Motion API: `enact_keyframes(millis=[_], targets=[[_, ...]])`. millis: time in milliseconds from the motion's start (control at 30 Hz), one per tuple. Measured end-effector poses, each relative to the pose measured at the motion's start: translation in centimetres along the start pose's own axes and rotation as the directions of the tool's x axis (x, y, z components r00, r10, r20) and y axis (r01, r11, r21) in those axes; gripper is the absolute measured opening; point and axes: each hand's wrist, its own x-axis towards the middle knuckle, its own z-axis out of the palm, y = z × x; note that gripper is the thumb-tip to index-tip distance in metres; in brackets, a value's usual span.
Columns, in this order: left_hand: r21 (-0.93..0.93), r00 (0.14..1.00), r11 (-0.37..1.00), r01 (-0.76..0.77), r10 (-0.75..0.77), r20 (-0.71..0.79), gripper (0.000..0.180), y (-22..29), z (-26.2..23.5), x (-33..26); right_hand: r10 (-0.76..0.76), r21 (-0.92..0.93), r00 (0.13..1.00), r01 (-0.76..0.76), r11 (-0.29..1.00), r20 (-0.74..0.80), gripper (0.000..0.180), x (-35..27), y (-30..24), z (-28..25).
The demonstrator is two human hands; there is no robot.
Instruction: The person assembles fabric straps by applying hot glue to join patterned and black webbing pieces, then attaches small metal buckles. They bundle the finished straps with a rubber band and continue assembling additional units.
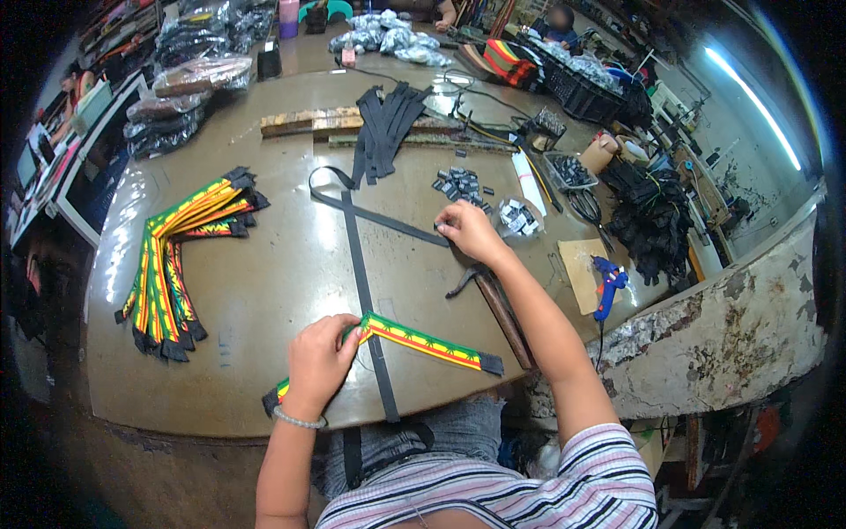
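My left hand (319,357) pinches a green, yellow and red patterned strap (427,342) with dark ends, near the table's front edge. It lies across a long black webbing strap (359,264), which runs up the table, loops at the top and slants back down to the right. My right hand (469,231) is closed, fingertips pinched at that slanting end of the black webbing. Just below the right hand lies a tool with a wooden handle (505,322) and a curved dark metal head. Small dark pieces (460,184) are heaped beyond the right hand.
Patterned straps (163,273) are piled at left. Black straps (392,123) lie over wooden boards (291,122). On the right are a bag of small pieces (518,217), scissors (585,208) and a blue glue gun (608,286). Plastic-wrapped bundles (181,93) and other people are farther back.
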Motion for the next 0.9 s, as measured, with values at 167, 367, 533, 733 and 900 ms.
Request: enact_keyframes(millis=[167,367,533,733,900], targets=[[-0.074,0.995,0.996,-0.05,0.044,-0.087,0.012,0.3,-0.6,0.3,-0.087,0.175,0.947,0.147,0.974,-0.308,0.019,-3.7,-5.3,-3.1],[-0.216,0.998,0.975,-0.056,0.06,0.012,0.016,3.0,-1.4,-0.7,-0.38,0.43,0.925,0.342,0.836,0.002,0.034,-13.5,-13.0,-1.4],[-0.251,0.986,0.967,0.034,0.009,0.167,0.015,4.3,-1.8,-2.7,-0.344,0.607,0.931,0.205,0.768,0.121,0.043,-16.0,-14.5,-0.6],[-0.328,0.929,0.878,0.349,-0.37,-0.001,0.015,2.9,-3.4,-4.8,-0.059,0.457,0.992,0.103,0.884,-0.108,0.018,-16.3,-12.8,2.7],[-0.237,0.937,0.913,0.332,-0.349,-0.03,0.018,2.8,-3.4,-4.2,-0.123,0.342,0.961,0.205,0.917,-0.247,0.013,-17.8,-12.3,5.6]])
